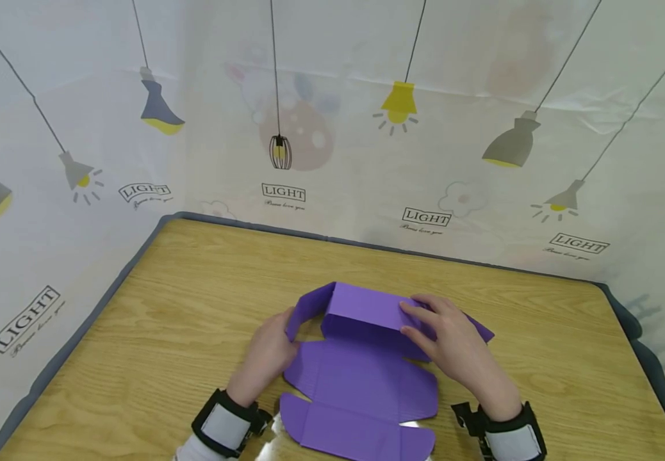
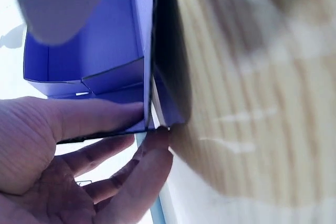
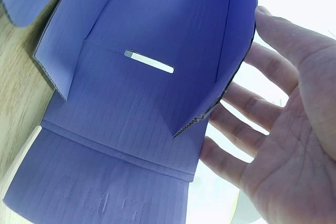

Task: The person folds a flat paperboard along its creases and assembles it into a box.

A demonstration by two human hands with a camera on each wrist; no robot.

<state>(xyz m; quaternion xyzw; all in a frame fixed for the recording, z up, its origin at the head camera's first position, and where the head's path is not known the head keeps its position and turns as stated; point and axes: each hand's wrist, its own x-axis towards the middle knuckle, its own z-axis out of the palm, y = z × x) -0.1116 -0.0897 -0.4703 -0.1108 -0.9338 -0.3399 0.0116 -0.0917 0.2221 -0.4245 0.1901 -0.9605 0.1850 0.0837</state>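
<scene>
A partly folded purple cardboard box lies on the table, its far panel raised and bent over, with side flaps spread out. My left hand pinches the flap at the left end of that panel. In the left wrist view, the thumb lies on the inner side and the fingers on the outer side. My right hand holds the raised panel's right end, fingers spread over it. The right wrist view shows the right thumb at a flap edge and a slot in the purple cardboard.
The wood-grain table extends around the box, with a dark grey edge along its back. Behind it hangs a white sheet printed with lamps. Both wrists wear black straps.
</scene>
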